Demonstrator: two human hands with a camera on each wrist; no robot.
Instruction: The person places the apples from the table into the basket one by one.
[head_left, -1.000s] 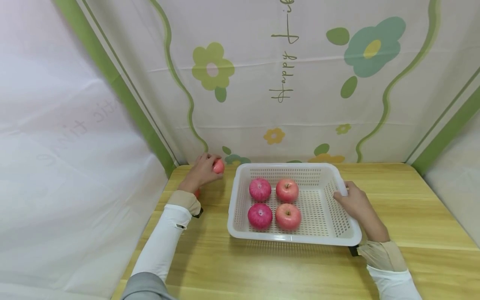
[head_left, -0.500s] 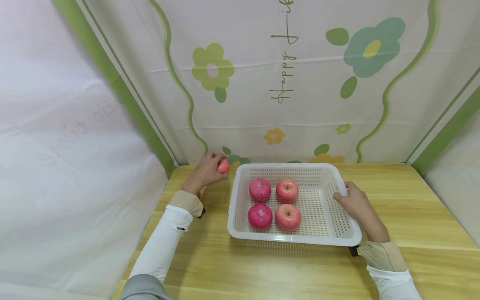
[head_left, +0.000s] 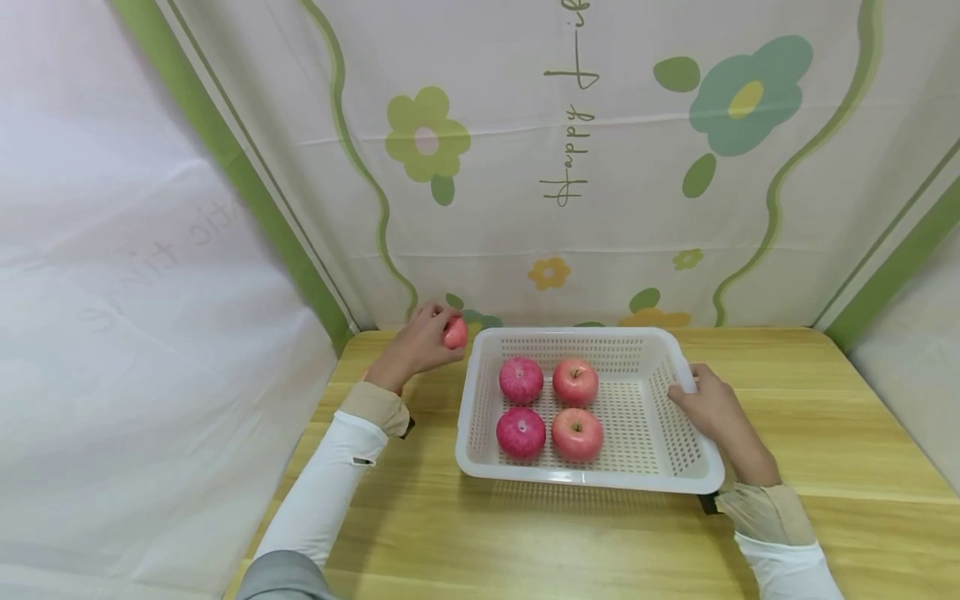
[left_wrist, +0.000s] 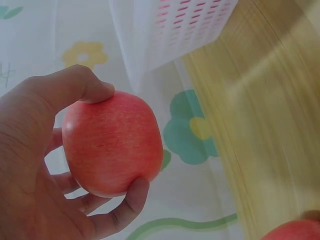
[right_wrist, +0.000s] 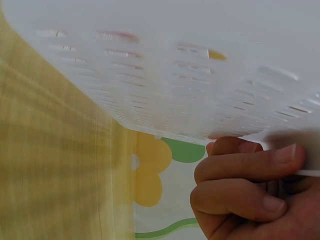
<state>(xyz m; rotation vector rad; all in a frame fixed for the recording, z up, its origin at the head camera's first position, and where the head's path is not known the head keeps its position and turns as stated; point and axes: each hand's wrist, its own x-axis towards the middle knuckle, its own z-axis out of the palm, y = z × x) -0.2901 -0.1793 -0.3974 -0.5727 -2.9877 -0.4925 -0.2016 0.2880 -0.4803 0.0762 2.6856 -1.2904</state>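
My left hand [head_left: 422, 343] grips a pinkish-red apple [left_wrist: 112, 145], thumb on one side and fingers curled round the other. It is off the table, just left of the white plastic basket [head_left: 585, 478]. Inside the basket, two light-red apples [head_left: 577, 434] with stems sit beside two deep-pink round fruits [head_left: 521, 432], in two rows. My right hand [head_left: 711, 407] holds the basket's right rim, thumb over the inside and fingers [right_wrist: 235, 200] curled outside beneath the edge. Another red apple [left_wrist: 295, 231] lies on the table, mostly hidden behind my left wrist in the head view.
The wooden table [head_left: 570, 550] meets a white hanging cloth [head_left: 495, 208] with printed flowers at its back edge. More cloth [head_left: 172, 333] hangs along the left, and another panel closes the right side. The basket's right part has bare slotted floor [head_left: 630, 425].
My left hand has moved slightly to the right with the apple, closer to the basket's left rim. The right hand and the basket have stayed in place.
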